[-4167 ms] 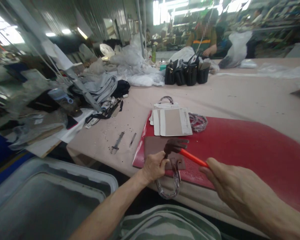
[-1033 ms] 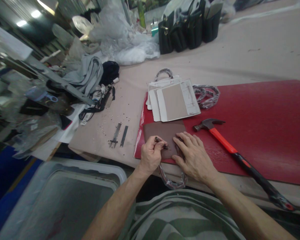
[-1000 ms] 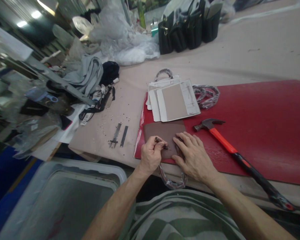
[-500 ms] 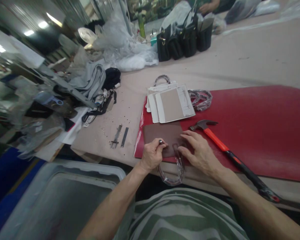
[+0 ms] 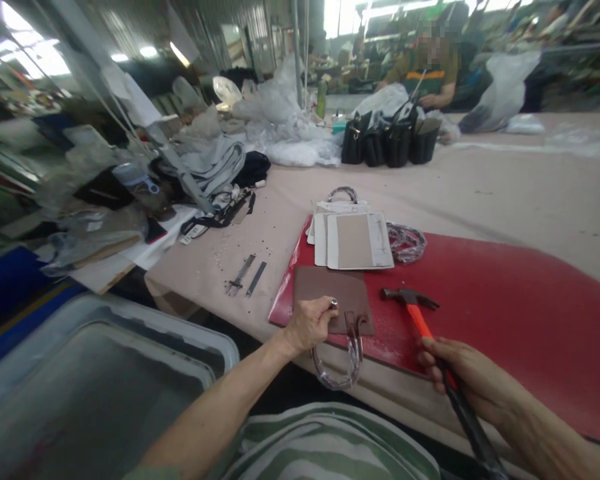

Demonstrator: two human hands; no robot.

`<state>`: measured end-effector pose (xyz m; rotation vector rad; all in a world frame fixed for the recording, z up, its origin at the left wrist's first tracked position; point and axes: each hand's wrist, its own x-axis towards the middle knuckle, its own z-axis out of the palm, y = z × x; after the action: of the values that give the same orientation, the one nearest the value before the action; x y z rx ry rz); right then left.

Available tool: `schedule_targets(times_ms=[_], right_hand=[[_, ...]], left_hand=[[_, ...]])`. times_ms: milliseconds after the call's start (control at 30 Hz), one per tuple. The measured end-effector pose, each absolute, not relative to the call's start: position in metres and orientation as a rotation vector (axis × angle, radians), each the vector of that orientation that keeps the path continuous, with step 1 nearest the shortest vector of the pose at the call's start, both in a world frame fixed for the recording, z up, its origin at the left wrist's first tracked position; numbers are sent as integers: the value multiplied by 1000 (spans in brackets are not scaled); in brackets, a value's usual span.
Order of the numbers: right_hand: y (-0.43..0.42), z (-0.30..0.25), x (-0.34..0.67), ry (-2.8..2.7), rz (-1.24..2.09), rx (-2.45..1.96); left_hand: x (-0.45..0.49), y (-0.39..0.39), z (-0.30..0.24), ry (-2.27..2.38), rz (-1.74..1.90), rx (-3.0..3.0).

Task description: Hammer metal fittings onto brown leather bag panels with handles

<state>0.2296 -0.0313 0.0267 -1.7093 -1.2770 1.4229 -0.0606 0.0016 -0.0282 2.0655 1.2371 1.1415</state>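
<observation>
My left hand (image 5: 307,323) is closed around a small metal punch (image 5: 334,303), only its round top showing above the fingers. It rests on a flat brown leather panel (image 5: 325,285). A plastic-wrapped bag handle (image 5: 337,382) hangs from the panel's near edge over the table edge, its brown end tabs lying on the panel. On the right, my right hand (image 5: 460,370) grips the handle of a claw hammer (image 5: 419,321) with an orange and black shaft. The hammer's head is over the red mat (image 5: 505,300).
White-edged panels (image 5: 360,240) are stacked behind the leather, with wrapped handles (image 5: 406,243) beside them. Metal measuring tools (image 5: 240,275) lie left. Black bags (image 5: 390,140) stand farther back, near a seated person (image 5: 435,80). A grey bin (image 5: 220,333) is at lower left.
My right hand has left the wrapped handle and taken hold of the hammer. My left hand stays on the panel with the punch. The view has tilted upward.
</observation>
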Motion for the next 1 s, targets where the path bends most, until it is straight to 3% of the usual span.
schedule_targets(times_ms=[67, 133, 333, 433, 533, 733, 900, 1000], right_hand=[[-42, 43, 215, -1047, 1650, -1692], [-49, 67, 200, -1044, 1618, -1715], [-45, 123, 175, -1789, 464, -1617], [-40, 116, 173, -2157, 221, -1456], [-39, 116, 173, -2337, 149, -1422], [-46, 121, 169, -2143, 54, -1450], [-37, 93, 201, -2318, 220, -1625], [-25, 70, 234, -2129, 557, -1803]], left_hand=[[-60, 2, -29, 1216, 1164, 2079], [-60, 2, -30, 1195, 1183, 2089], [-60, 3, -33, 1200, 1193, 2103], [-60, 3, -35, 1212, 1176, 2085], [-61, 2, -36, 1227, 1155, 2068], [-62, 4, -38, 1228, 1131, 2129], [-61, 3, -37, 1228, 1150, 2141], [-59, 2, -36, 1244, 1161, 2149]])
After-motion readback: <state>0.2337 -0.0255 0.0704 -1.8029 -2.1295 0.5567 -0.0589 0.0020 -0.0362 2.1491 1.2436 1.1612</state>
